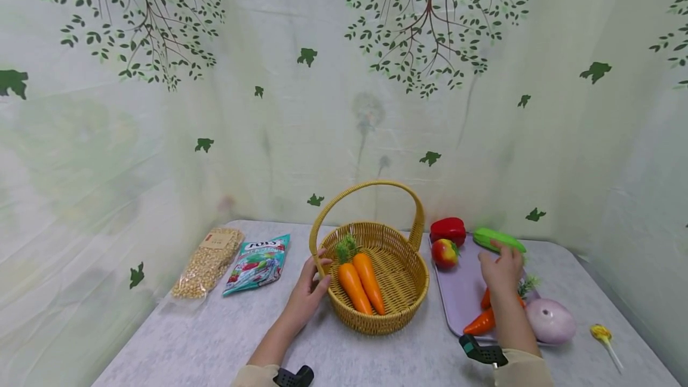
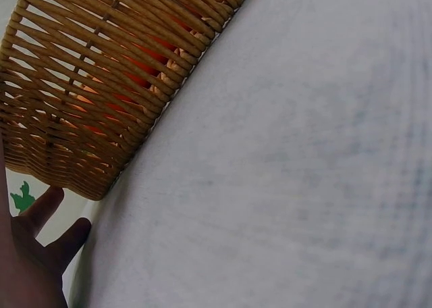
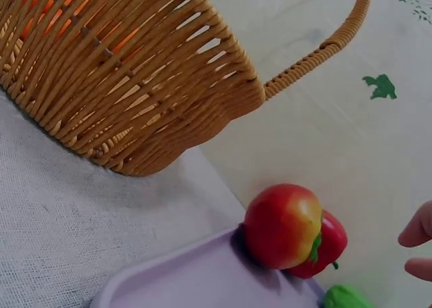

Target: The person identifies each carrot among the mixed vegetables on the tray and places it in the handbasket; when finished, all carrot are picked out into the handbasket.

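Observation:
My left hand holds the left side of the wicker basket at the foot of its handle; in the left wrist view, spread fingers reach along its outside. Two carrots with green tops lie inside the basket. Over the tray, my right hand hovers near a green cucumber, its fingertips apart in the right wrist view. A bit of red shows beside its fingers, too little to identify. Orange carrots lie partly hidden under the right forearm.
A red bell pepper and a red-yellow fruit sit at the tray's far left. Near its front right corner lies a pale purple round vegetable, with a lollipop farther right. Left stand a corn kernel bag and a teal candy bag.

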`<state>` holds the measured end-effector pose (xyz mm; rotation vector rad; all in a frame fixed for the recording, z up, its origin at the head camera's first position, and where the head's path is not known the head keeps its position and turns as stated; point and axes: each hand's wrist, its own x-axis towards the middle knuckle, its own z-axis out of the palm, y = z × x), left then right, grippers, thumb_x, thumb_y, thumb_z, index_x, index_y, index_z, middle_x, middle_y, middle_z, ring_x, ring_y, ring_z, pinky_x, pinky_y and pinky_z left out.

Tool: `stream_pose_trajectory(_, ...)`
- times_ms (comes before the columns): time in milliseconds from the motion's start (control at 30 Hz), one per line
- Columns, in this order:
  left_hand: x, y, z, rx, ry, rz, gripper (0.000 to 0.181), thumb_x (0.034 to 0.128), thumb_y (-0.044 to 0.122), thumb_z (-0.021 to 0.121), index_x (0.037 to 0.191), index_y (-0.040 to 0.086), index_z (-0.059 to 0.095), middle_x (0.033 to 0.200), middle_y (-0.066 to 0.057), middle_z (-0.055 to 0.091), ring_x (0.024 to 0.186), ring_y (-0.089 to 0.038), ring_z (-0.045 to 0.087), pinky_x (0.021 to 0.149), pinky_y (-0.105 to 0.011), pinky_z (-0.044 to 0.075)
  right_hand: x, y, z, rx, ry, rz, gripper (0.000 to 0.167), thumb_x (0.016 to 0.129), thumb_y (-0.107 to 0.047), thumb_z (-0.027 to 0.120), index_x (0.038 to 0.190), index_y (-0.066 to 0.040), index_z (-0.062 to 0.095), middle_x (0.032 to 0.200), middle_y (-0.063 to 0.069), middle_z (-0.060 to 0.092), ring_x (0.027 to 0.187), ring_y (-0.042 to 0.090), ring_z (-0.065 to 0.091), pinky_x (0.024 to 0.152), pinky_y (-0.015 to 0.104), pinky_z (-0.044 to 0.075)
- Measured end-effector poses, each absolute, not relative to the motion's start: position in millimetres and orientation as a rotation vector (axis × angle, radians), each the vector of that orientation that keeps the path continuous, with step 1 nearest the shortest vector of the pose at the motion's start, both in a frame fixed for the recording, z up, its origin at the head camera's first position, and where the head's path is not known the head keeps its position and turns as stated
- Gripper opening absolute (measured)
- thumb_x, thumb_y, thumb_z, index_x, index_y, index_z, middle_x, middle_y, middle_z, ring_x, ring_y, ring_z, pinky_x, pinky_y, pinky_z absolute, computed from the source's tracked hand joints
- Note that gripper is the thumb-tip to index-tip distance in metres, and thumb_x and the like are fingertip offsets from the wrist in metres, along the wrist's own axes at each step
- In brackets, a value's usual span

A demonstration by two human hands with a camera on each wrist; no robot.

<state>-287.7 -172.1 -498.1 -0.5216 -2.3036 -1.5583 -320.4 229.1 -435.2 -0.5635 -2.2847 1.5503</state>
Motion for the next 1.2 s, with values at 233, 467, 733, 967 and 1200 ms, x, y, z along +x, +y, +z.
stream_pose_trajectory(233, -293.7, -174.8, -504.8, -0.504, -2.348, -1.572, 0.038, 0.1044, 0.026, 0.053, 0.141, 0.022, 0.044, 0.164, -0.003, 0.028, 0.146, -0.030, 0.039, 0.111, -0.058, 0.040, -323.6, 232.8, -442.6, -0.599, -2.412, 1.592, 0.063, 0.095, -0.020, 0.048, 0.154, -0.004, 0.032, 0.165, 0.023, -0.018, 0.149, 0.056, -0.003, 0.118, 0.069, 0.014)
stream_pose_trajectory(467, -293.1, -174.8, -503.7, -0.532, -2.343, -1.546, 0.037, 0.1048, 0.023, 0.052, 0.141, 0.017, 0.044, 0.163, -0.005, 0.028, 0.145, -0.032, 0.039, 0.109, -0.055, 0.043, -326.8, 233.9, -448.2, -0.561, -2.567, 1.562, 0.065, 0.096, -0.023, 0.049, 0.154, -0.001, 0.030, 0.162, 0.030, -0.017, 0.144, 0.061, 0.004, 0.116, 0.071, 0.015)
stream_pose_trajectory(733, -295.5, -174.6, -507.1, -0.527, -2.315, -1.544, 0.037, 0.1037, 0.018, 0.053, 0.140, 0.015, 0.045, 0.163, -0.006, 0.029, 0.145, -0.035, 0.040, 0.108, -0.061, 0.042, -327.8, 230.8, -450.6, -0.419, -2.730, 1.427, 0.057, 0.097, -0.020, 0.051, 0.146, 0.005, 0.038, 0.158, 0.038, 0.003, 0.140, 0.064, 0.011, 0.116, 0.071, 0.014)
stream_pose_trajectory(967, -296.2, -174.5, -507.7, -0.525, -2.330, -1.519, 0.038, 0.1040, 0.018, 0.052, 0.141, 0.010, 0.045, 0.163, -0.006, 0.028, 0.145, -0.035, 0.039, 0.107, -0.058, 0.044, -328.1, 226.6, -456.8, -0.361, -2.789, 1.379, 0.056, 0.096, -0.014, 0.053, 0.148, 0.001, 0.037, 0.157, 0.039, 0.006, 0.135, 0.060, 0.022, 0.114, 0.069, 0.024)
stream_pose_trajectory(1200, -292.7, -174.9, -504.8, -0.523, -2.323, -1.541, 0.040, 0.1038, 0.021, 0.053, 0.142, 0.009, 0.046, 0.164, -0.002, 0.029, 0.146, -0.031, 0.039, 0.109, -0.049, 0.045, -326.6, 224.0, -458.8, -0.314, -2.812, 1.313, 0.057, 0.094, -0.014, 0.056, 0.147, -0.001, 0.037, 0.145, 0.041, 0.024, 0.117, 0.051, 0.036, 0.097, 0.059, 0.041)
